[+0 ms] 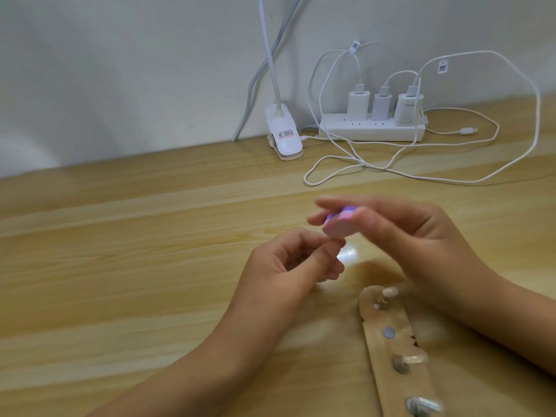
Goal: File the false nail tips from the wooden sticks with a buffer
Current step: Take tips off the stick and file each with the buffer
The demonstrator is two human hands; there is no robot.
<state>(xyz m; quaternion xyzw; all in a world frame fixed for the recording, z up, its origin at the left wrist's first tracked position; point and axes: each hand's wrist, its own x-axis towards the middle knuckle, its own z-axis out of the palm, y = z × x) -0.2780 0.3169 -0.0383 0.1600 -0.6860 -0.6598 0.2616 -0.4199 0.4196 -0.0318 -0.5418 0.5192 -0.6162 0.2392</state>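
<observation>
We see the right hand's fingertips (337, 203) and thumb closed narrowly on a small pink and purple buffer (341, 222), gripping it from above and below. The buffer is blurred and tilts down toward the left. Its lower pale end sits just above the left hand's thumb and forefinger, which meet tip to tip. The left fingers (304, 236) curl inward toward the palm. We cannot tell whether a nail tip sits in that pinch, because blur and the fingers themselves cover the spot.

The right hand (421, 245) is raised above the table with its palm turned leftward. The left hand (285, 263) is a little lower, with its palm turned up and inward. Both forearms come in from the bottom edge.

Just below the right hand, a flat wooden stick (391, 350) lies on the wooden table (135, 266), running toward the bottom edge. Along it we see three clear false nail tips (416, 360) fixed on small grey blobs, one near the top end and two lower down. One bare grey blob (389, 333) sits between them.

Well behind the hands, by the white wall (120, 70), a white power strip (373, 129) carries three white chargers (382, 105). Their white cables (391, 170) loop over the tabletop. Left of the strip stands a white clip lamp base (284, 136), its neck rising out of view.
</observation>
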